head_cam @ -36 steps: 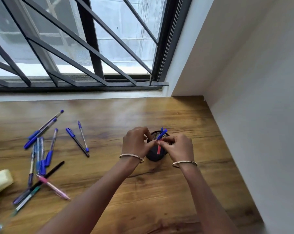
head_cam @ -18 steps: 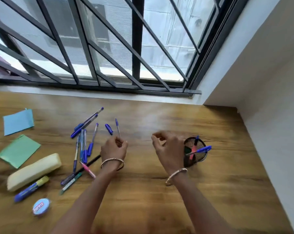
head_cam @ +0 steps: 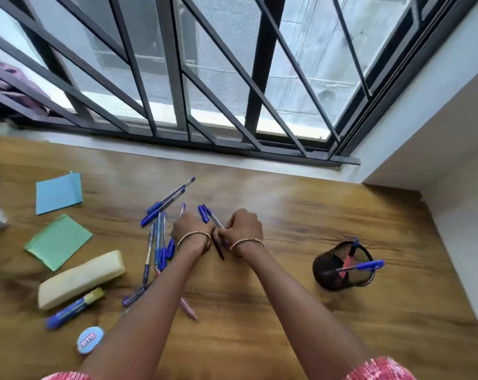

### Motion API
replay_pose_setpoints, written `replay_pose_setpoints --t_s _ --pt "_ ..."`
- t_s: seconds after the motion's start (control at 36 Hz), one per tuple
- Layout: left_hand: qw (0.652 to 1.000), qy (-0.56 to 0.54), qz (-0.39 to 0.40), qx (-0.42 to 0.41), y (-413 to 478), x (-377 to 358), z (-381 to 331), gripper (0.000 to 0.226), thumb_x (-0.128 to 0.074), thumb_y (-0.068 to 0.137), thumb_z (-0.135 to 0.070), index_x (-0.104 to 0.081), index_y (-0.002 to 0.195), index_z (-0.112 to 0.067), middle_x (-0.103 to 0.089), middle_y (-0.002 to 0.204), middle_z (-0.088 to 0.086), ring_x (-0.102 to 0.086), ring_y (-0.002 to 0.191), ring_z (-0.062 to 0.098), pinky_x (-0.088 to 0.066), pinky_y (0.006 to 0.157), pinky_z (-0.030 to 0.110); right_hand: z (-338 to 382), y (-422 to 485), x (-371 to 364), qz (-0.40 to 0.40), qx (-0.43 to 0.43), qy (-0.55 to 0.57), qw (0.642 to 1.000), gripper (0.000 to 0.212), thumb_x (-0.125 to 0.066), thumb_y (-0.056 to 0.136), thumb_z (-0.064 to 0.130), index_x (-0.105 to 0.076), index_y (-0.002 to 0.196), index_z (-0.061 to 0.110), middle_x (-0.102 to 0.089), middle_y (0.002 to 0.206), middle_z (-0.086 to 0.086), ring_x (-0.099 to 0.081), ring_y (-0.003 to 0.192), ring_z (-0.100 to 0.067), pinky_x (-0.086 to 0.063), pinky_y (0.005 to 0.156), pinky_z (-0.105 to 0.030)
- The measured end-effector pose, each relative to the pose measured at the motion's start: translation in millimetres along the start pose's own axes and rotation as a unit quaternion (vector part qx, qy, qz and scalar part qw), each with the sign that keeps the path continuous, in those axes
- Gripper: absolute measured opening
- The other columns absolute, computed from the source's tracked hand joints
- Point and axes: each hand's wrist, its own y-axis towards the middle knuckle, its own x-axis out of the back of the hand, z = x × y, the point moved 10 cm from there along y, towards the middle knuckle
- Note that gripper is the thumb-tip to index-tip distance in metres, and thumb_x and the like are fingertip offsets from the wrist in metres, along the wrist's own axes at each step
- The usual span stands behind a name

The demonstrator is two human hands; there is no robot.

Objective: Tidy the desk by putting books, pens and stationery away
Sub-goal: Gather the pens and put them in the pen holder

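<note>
Right hand (head_cam: 244,226) has moved to the pens (head_cam: 157,242), fingers (head_cam: 232,219) clamped on a blue pen (head_cam: 211,216) angled away-left.

The left hand (head_cam: 192,229) and the right hand (head_cam: 244,226) have left the black mesh pen cup (head_cam: 343,266). They are now together at the scattered blue pens (head_cam: 162,255) in the centre of the frame. The right hand's fingers (head_cam: 231,224) now pinch one thin blue-capped pen (head_cam: 211,216).
</note>
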Motion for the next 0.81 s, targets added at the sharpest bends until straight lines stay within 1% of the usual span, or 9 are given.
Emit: replay_pose_setpoints --t_s 0.14,0.25,0.36,0.47,0.56,0.61,0.69,0.75,0.81 --pt "1.000 0.005 -0.007 -0.008 -3.2 3.0 -0.7 0.043 -0.066 0.064 -0.050 -0.072 0.070 -0.008 -0.073 0.073 0.011 -0.069 0.074 0.031 -0.058 0.072 0.038 -3.6 -7.4 0.2 0.022 0.014 -0.047 0.999 0.029 -0.070 0.074 0.029 -0.068 0.095 0.009 -0.068 0.100 -0.015 -0.064 0.098 -0.037 -0.052 0.079 -0.035" --pt "0.997 -0.052 0.001 -0.061 -34.8 10.3 -22.1 0.034 -0.068 0.071 -0.042 -0.065 0.053 -0.013 -0.068 0.055 0.005 -0.067 0.058 0.022 -0.055 0.061 0.033 -18.1 -31.3 19.8 0.024 0.006 -0.006 1.000 0.032 -0.066 0.071 0.039 -0.072 0.076 0.009 -0.072 0.078 -0.012 -0.067 0.082 -0.030 -0.054 0.071 -0.033" --pt "0.968 -0.222 0.051 -0.110 -71.5 5.1 -56.9 0.012 -0.071 0.070 -0.024 -0.063 0.069 -0.015 -0.070 0.063 0.007 -0.070 0.052 0.021 -0.061 0.058 0.044 -38.5 -73.5 82.3 -0.070 0.029 0.110 0.991 0.022 -0.067 0.069 0.037 -0.069 0.067 0.016 -0.069 0.063 0.002 -0.066 0.064 -0.012 -0.057 0.066 -0.037" --pt "0.931 -0.280 0.070 -0.223 -130.0 11.9 -111.0 0.015 -0.073 0.079 -0.012 -0.060 0.086 -0.008 -0.071 0.071 0.009 -0.071 0.055 0.017 -0.059 0.050 0.034 -75.4 -118.7 154.9 -0.162 0.048 0.265 0.949 0.008 -0.075 0.075 0.024 -0.068 0.077 0.021 -0.071 0.068 0.002 -0.069 0.063 -0.011 -0.060 0.063 -0.039" --pt "0.901 -0.318 0.109 -0.276 -166.6 0.5 -143.7 0.020 -0.074 0.079 -0.009 -0.058 0.090 -0.005 -0.072 0.072 0.010 -0.072 0.057 0.018 -0.058 0.049 0.032 -113.3 -142.8 198.8 -0.239 0.031 0.331 0.912 0.024 -0.077 0.075 0.012 -0.064 0.095 0.020 -0.073 0.074 0.000 -0.072 0.067 -0.014 -0.060 0.065 -0.037" --pt "0.886 -0.322 0.137 -0.306 -185.0 -14.3 -161.5 0.023 -0.075 0.079 -0.010 -0.058 0.094 -0.005 -0.073 0.072 0.010 -0.072 0.059 0.017 -0.059 0.050 0.033 -134.5 -151.8 220.2 -0.281 0.024 0.316 0.906 0.028 -0.077 0.076 0.011 -0.063 0.098 0.023 -0.074 0.076 0.001 -0.072 0.070 -0.010 -0.059 0.067 -0.030" --pt "0.873 -0.292 0.154 -0.359 -207.1 -37.0 -182.7 0.023 -0.074 0.080 -0.019 -0.062 0.098 -0.011 -0.074 0.074 0.003 -0.072 0.065 0.010 -0.059 0.053 0.032 -167.8 -156.9 237.6 -0.325 0.000 0.302 0.896 0.018 -0.079 0.076 0.014 -0.068 0.084 0.026 -0.074 0.075 0.005 -0.072 0.071 -0.005 -0.060 0.071 -0.029" --pt "0.878 -0.244 0.141 -0.386 -214.4 -52.1 -191.4 0.020 -0.074 0.079 -0.028 -0.064 0.092 -0.016 -0.073 0.074 -0.007 -0.070 0.067 0.002 -0.058 0.059 0.024 -187.7 -155.5 240.4 -0.339 -0.019 0.292 0.894 0.011 -0.079 0.077 0.019 -0.070 0.081 0.025 -0.074 0.073 0.006 -0.072 0.070 -0.006 -0.060 0.072 -0.033" --pt "0.890 -0.177 0.121 -0.403 -217.7 -66.3 -196.5 0.018 -0.073 0.079 -0.036 -0.066 0.085 -0.021 -0.071 0.073 -0.012 -0.066 0.066 -0.001 -0.054 0.063 0.018 -198.5 -151.6 239.0 -0.342 -0.029 0.274 0.898 0.008 -0.077 0.078 0.025 -0.072 0.082 0.020 -0.073 0.073 0.006 -0.072 0.069 -0.007 -0.060 0.070 -0.031"
